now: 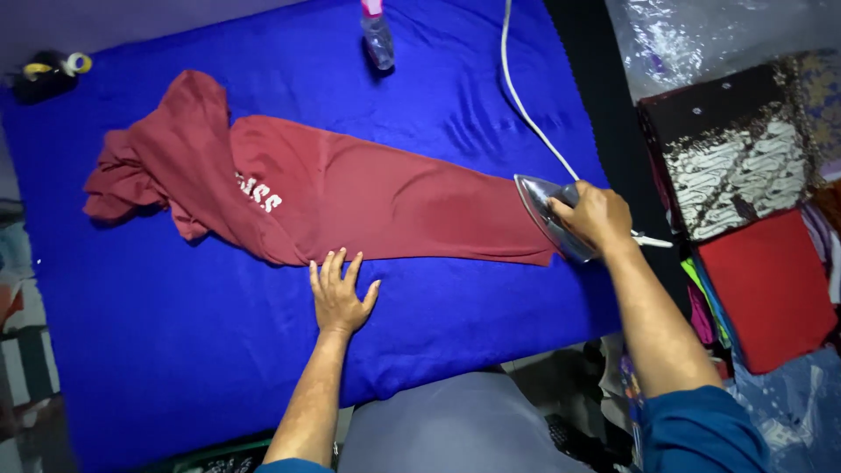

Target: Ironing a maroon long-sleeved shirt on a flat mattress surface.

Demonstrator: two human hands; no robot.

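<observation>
While the right hand (598,215) wraps its fingers around the handle of a silver metal iron (548,215), that iron sits at the right-hand end of a long dark red cotton garment (350,188) with white lettering on it. Its pointed sole overlaps the garment's edge, and a white power cord (526,105) runs from it up and away across the table. The left hand (338,293) lies flat, palm down, on the bright blue cloth cover (175,333) of the ironing table, fingers spread and fingertips touching the garment's lower edge near its middle. The garment stretches lengthwise across the cover, smooth toward the iron and bunched into folds at its far left end (one part turned up toward the top of the table). A clear plastic spray bottle with a pink top (378,33) stands at the table's far edge, well apart from both hands. A roll of yellow tape (77,62) rests at the far left corner. Right of the table lie stacked folded fabrics, among them a flat red cloth (766,289) and a brown patterned cloth (731,166).
</observation>
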